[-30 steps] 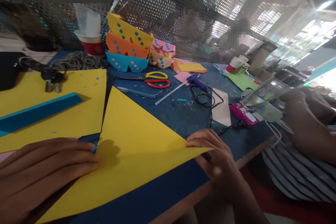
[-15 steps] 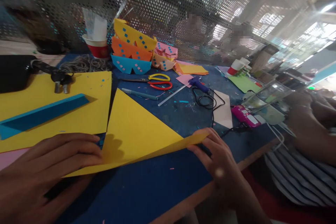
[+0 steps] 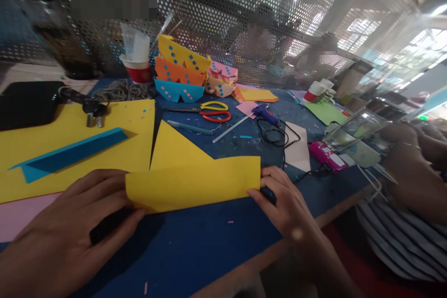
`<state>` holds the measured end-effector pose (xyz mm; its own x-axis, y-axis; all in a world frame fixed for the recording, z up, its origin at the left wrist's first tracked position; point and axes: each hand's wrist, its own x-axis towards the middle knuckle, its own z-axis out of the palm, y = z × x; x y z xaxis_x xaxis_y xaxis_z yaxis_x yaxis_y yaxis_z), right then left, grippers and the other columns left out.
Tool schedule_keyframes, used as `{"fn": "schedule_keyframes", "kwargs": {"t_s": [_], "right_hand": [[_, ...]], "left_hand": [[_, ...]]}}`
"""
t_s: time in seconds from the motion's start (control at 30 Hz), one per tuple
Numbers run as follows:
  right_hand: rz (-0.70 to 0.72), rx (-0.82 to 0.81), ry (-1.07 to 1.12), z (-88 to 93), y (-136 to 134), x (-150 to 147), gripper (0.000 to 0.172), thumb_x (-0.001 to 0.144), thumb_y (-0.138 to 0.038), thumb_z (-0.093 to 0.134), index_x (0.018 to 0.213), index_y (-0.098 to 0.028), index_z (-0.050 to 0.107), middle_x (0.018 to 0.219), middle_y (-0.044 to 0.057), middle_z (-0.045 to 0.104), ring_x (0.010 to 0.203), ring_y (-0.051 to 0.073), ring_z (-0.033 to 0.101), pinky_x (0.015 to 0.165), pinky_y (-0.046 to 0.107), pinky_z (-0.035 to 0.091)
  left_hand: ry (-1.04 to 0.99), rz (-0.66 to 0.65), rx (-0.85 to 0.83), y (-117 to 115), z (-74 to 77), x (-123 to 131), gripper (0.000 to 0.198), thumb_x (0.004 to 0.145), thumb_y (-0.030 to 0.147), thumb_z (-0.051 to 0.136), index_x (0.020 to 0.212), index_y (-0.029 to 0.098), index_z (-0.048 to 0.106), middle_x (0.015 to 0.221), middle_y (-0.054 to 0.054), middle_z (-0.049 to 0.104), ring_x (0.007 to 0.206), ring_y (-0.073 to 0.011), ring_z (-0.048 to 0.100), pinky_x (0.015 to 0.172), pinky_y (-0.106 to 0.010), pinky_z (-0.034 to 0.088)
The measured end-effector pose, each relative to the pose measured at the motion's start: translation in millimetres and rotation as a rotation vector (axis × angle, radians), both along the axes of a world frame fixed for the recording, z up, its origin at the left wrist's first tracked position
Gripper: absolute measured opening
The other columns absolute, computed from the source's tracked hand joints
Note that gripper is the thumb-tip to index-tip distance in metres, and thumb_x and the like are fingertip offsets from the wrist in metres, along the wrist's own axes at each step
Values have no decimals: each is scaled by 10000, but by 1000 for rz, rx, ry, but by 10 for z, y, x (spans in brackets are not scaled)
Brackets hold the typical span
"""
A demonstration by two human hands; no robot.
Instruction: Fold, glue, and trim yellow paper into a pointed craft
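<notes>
A sheet of yellow paper (image 3: pixel 195 184) lies in front of me, its near edge folded up and over into a wide band. My left hand (image 3: pixel 87 214) grips the left end of the band between thumb and fingers. At the right end, my right hand (image 3: pixel 279 195) pinches the paper's edge. Behind the band, a pointed part of the same sheet rests on the table. Left of it, a folded blue paper strip (image 3: pixel 75 153) lies on another yellow sheet (image 3: pixel 139 144). A pen (image 3: pixel 190 127) and scissors (image 3: pixel 214 111) with yellow and red handles lie just beyond.
Decorated paper crowns (image 3: pixel 179 86) stand at the back beside a paper cup (image 3: pixel 138 70). A purple glue gun (image 3: pixel 267 114) with a black cord and a pink power strip (image 3: pixel 328 156) are on the right. Keys (image 3: pixel 94 111) lie left. Another person's arm (image 3: pixel 412 167) is at far right.
The near edge of the yellow paper has been turned up into a broad band facing me. My left hand has shifted right along with it; the view has moved slightly.
</notes>
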<state>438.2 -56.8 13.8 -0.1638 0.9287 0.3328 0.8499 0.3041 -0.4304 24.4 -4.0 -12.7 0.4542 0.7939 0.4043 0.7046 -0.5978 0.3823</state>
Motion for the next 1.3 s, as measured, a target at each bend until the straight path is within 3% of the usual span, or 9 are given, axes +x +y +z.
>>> {"fn": "schedule_keyframes", "kwargs": {"t_s": [0.13,0.3,0.43,0.6,0.93,1.3], "right_hand": [[-13,27,-41,-36,24,12,197,1146,-212,735,959,-250,686,1159,82,778,1117,292,778,992,438,628],[3,27,-45,-58,44,29,212,1146,-225,721,945,-254,660,1161,80,780,1102,296,781,990,449,619],[-17,33,-49,-66,49,14,215,1137,-228,715,937,-265,644,1148,81,771,1102,301,778,961,435,616],[-26,85,-52,-115,65,20,220,1124,-255,719,929,-277,619,1106,72,766,1041,290,779,926,420,621],[-25,119,-67,-150,80,4,227,1119,-249,695,913,-280,605,1085,69,763,1016,301,777,890,442,611],[-30,170,-87,-197,86,22,217,1110,-248,671,921,-290,573,1071,69,764,1009,293,777,900,430,602]], "left_hand": [[2,19,20,-12,128,121,277,1136,416,653,946,315,828,1114,-19,813,1150,-313,682,1026,-461,613],[-7,15,19,-15,191,206,313,1137,407,616,896,299,782,1034,-31,796,1143,-308,680,1007,-448,606],[-21,25,24,3,173,191,313,1133,390,618,878,284,764,1048,-51,811,1151,-311,685,1004,-456,594],[25,-69,44,91,138,93,195,1075,378,711,916,304,796,1054,-41,834,1122,-326,733,947,-453,623],[-17,31,9,9,163,239,250,1097,324,624,857,284,679,996,-60,789,1106,-319,694,953,-480,591],[-11,26,29,63,63,197,264,1071,344,663,813,291,637,945,-54,776,1030,-316,689,895,-449,580]]}}
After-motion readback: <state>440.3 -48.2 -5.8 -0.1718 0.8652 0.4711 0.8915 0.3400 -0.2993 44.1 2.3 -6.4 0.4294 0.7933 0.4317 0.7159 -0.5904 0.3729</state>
